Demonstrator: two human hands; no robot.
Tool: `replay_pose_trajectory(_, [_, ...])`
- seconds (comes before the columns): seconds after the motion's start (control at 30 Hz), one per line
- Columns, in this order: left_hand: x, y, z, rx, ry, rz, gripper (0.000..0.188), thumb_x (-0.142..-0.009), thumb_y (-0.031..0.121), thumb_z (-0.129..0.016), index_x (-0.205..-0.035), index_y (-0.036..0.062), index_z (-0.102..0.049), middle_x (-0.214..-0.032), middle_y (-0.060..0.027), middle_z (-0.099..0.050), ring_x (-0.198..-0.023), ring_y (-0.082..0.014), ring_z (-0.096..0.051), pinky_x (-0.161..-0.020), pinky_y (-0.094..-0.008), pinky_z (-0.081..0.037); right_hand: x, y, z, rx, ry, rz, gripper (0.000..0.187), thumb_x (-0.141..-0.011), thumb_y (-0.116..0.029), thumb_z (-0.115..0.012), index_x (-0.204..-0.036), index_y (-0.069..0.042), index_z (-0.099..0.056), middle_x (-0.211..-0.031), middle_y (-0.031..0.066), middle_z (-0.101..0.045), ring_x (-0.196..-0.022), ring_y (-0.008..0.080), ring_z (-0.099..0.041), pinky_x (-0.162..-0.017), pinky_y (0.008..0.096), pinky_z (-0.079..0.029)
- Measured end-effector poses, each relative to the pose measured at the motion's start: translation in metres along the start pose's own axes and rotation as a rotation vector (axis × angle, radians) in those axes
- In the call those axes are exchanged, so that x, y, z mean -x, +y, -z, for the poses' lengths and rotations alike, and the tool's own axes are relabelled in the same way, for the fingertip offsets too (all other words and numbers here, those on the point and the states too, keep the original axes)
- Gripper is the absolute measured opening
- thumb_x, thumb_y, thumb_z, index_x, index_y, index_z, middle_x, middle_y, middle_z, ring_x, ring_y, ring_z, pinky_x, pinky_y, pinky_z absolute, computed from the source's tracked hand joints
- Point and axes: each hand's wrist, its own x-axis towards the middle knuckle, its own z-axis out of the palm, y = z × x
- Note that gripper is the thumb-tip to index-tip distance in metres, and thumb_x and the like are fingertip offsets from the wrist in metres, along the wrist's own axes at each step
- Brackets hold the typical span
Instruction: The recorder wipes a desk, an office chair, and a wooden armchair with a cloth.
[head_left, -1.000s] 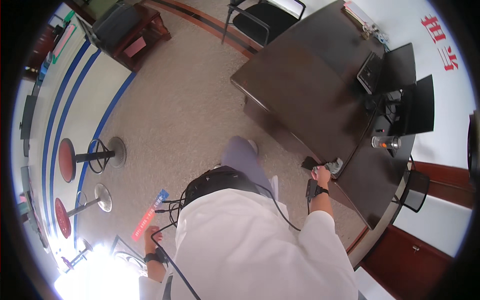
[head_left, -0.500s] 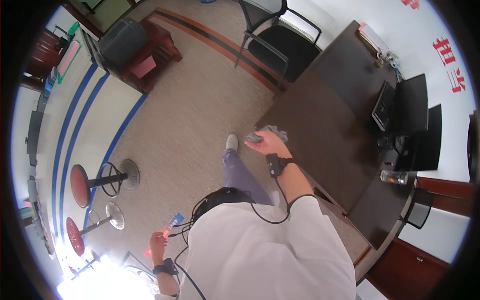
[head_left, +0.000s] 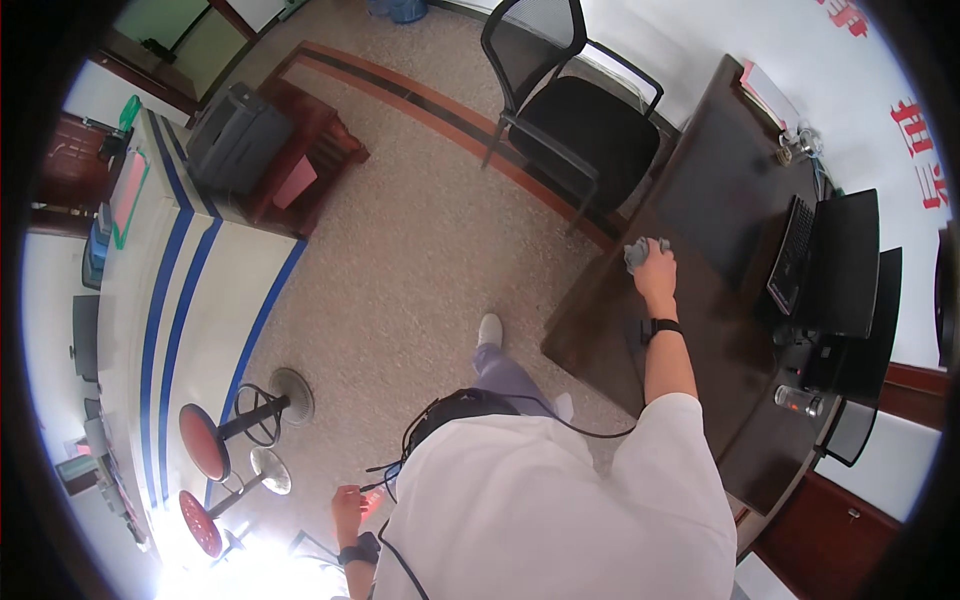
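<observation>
My right hand [head_left: 656, 278] is closed round a crumpled grey cloth [head_left: 637, 257], which bunches out past the fingers. It is over the dark brown desk [head_left: 690, 215], and the cloth seems to rest on the desktop. Low on the left, beside my body, my left hand [head_left: 347, 515] grips a see-through pinkish-red thing [head_left: 374, 498] with a blue part. My fingers and shirt hide most of that thing, so its exact kind does not show.
On the desk stand a keyboard [head_left: 792, 250], a monitor [head_left: 848, 262] and a clear glass cup [head_left: 798, 401]. A black mesh chair [head_left: 590, 135] is behind the desk. Red-seated stools [head_left: 204, 442] line the white counter [head_left: 222, 300]. A printer [head_left: 240, 138] sits on a wooden stand.
My right hand has swung right and forward with the cloth, from the desk's near edge to over its top, turning palm down. My left hand, still gripping the pinkish-red thing, sits slightly farther right.
</observation>
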Motion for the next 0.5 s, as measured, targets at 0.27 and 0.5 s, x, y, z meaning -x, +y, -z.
replay_pose_trajectory(0.27, [-0.038,0.044,-0.008,-0.089,-0.081,-0.029,0.016,-0.099,0.014,-0.059,-0.110,0.0020,-0.060,-0.080,-0.0121,-0.070,-0.066,-0.0220,-0.072,-0.055,-0.0345,-0.059,0.044,-0.049,-0.084,0.174,0.104,0.050,0.045,-0.095,-0.018,-0.060,-0.138,-0.007,-0.053,-0.132,0.0388,-0.050,-0.127,0.0552,-0.050,-0.104,0.0539,-0.049])
replay_pose_trajectory(0.5, [-0.072,0.078,-0.004,-0.109,-0.157,-0.060,0.021,-0.098,0.012,-0.058,-0.116,0.0017,-0.061,-0.079,-0.0105,-0.069,-0.067,-0.0194,-0.070,-0.055,-0.0323,-0.057,0.105,-0.064,-0.082,0.068,-0.078,0.353,0.030,-0.092,-0.013,-0.059,-0.119,-0.002,-0.063,-0.142,0.0283,-0.055,-0.137,0.0458,-0.048,-0.117,0.0514,-0.036])
